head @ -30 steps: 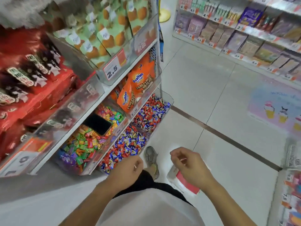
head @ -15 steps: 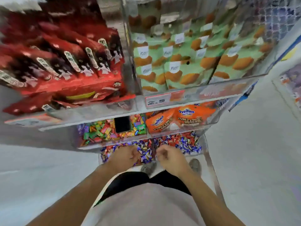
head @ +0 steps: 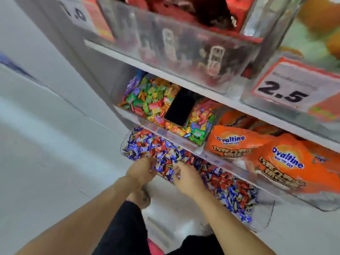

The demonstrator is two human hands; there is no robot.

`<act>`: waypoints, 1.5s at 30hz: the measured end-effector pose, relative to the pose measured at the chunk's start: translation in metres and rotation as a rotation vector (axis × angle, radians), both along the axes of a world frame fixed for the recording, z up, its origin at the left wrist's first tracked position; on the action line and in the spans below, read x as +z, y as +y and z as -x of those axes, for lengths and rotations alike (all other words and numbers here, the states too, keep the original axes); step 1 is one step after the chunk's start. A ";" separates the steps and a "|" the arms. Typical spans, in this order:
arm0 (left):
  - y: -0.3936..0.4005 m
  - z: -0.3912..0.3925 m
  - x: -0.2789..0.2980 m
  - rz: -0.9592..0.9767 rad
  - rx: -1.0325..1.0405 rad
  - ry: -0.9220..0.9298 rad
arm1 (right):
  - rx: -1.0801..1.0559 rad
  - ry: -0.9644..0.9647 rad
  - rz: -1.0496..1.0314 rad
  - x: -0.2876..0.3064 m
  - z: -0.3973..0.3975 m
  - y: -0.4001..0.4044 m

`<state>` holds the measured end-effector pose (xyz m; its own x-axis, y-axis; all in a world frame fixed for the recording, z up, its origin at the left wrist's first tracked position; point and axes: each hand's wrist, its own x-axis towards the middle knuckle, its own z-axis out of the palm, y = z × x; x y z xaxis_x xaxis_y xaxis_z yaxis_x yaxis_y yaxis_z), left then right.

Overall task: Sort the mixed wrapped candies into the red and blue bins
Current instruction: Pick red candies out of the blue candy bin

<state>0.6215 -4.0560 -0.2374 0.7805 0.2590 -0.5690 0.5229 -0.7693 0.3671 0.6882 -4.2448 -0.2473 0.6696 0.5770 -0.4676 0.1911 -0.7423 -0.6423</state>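
Mixed red and blue foil-wrapped candies point(head: 158, 150) heaped in clear plastic bottom-shelf bin point(head: 123, 144), 6 o'clock of multicoloured chew bin. Left hand point(head: 142, 169) and right hand point(head: 185, 176) dug into heap near front lip; grip state cannot tell, fingers buried and blurred. Risk: candies likely spill over low lip to floor; colours misjudged in clutter. Black phone point(head: 179, 107) at 12 o'clock could get knocked.

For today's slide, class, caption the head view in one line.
Both hands, left and right, dig into mixed red and blue wrapped candies.

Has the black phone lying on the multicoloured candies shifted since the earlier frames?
No. The black phone lies in the same spot on the multicoloured candies, left of the orange Ovaltine bags.
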 end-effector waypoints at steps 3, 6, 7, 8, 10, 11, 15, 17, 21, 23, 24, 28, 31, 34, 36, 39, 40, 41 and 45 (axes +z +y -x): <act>0.015 -0.011 -0.053 -0.006 -0.037 -0.137 | 0.018 -0.132 0.029 -0.046 -0.012 0.029; 0.023 -0.020 -0.100 0.054 -0.093 -0.305 | 0.045 -0.266 0.067 -0.085 -0.023 0.045; 0.025 -0.023 -0.114 0.063 -0.147 -0.345 | 0.068 -0.298 0.093 -0.094 -0.026 0.048; 0.027 -0.026 -0.128 0.058 -0.223 -0.394 | 0.099 -0.339 0.125 -0.102 -0.028 0.050; 0.033 -0.029 -0.150 0.043 -0.358 -0.494 | 0.149 -0.434 0.180 -0.117 -0.029 0.052; 0.037 -0.030 -0.158 0.033 -0.396 -0.547 | 0.155 -0.496 0.174 -0.124 -0.028 0.051; 0.050 -0.030 -0.175 0.025 -0.509 -0.731 | 0.156 -0.761 -0.006 -0.151 -0.021 0.046; 0.059 -0.032 -0.177 0.112 -0.548 -0.725 | 0.148 -0.839 -0.050 -0.160 -0.017 0.046; 0.060 -0.030 -0.176 0.195 -0.483 -0.756 | 0.034 -0.908 -0.111 -0.164 -0.006 0.040; 0.056 -0.019 -0.173 0.220 -0.438 -0.805 | -0.025 -0.942 -0.127 -0.164 -0.001 0.036; 0.055 -0.013 -0.172 0.236 -0.421 -0.829 | -0.035 -0.961 -0.131 -0.165 0.002 0.035; 0.056 -0.004 -0.174 0.263 -0.343 -0.848 | -0.026 -0.964 0.012 -0.163 0.006 0.040; 0.052 -0.006 -0.186 0.200 -0.334 -0.828 | -0.091 -0.980 0.038 -0.161 0.006 0.051; 0.048 -0.011 -0.195 0.188 -0.282 -0.859 | -0.181 -1.011 0.005 -0.161 0.009 0.061; 0.049 -0.010 -0.196 0.219 -0.252 -0.879 | -0.234 -1.014 -0.027 -0.162 0.014 0.062; 0.051 -0.005 -0.193 0.268 -0.248 -0.924 | -0.317 -0.937 -0.159 -0.155 0.024 0.060; 0.050 -0.004 -0.190 0.286 -0.251 -0.943 | -0.347 -0.877 -0.218 -0.151 0.029 0.059; 0.050 -0.003 -0.186 0.308 -0.253 -0.958 | -0.372 -0.796 -0.273 -0.148 0.033 0.058; 0.048 0.003 -0.174 0.489 -0.210 -0.913 | -0.422 -0.469 -0.485 -0.143 0.044 0.054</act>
<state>0.6189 -4.0076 -0.4113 0.9676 -0.0296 0.2508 -0.2344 -0.4748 0.8483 0.6438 -4.1909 -0.3898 0.9419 0.2981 0.1551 0.2864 -0.4707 -0.8345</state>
